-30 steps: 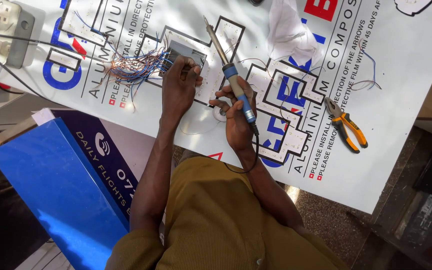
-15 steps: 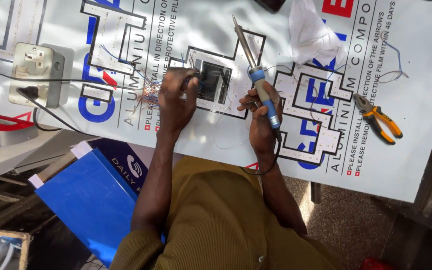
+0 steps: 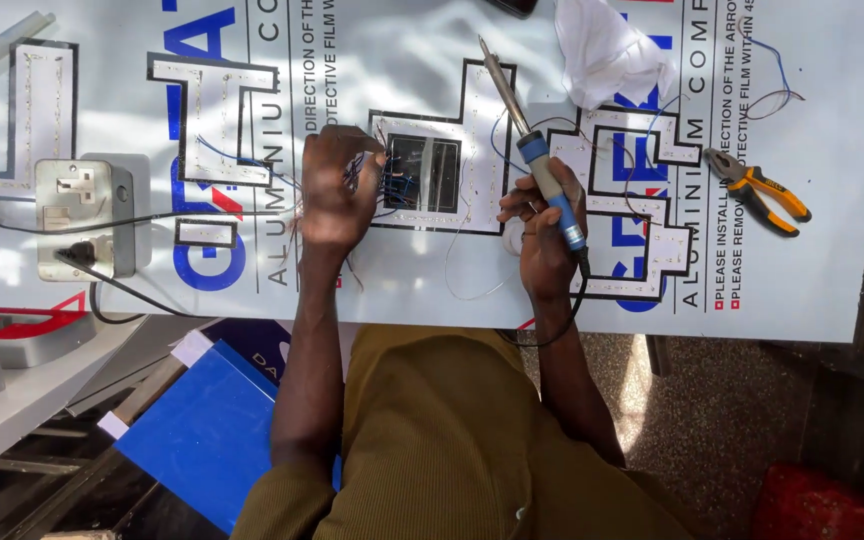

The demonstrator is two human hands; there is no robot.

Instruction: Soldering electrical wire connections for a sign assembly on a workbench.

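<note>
Soldering iron [image 3: 542,170] raised higher than before; left hand [image 3: 335,195] unmoved.

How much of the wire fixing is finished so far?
Done: the soldering iron is picked up, in the right hand. In hand: the left hand pinches the thin wires beside the dark module. Left: the iron's tip points away, off the wires, so joining seems not yet begun.

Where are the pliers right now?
In the head view, the orange-handled pliers lie on the white printed sheet near its right edge, apart from the right hand holding the soldering iron.
</note>
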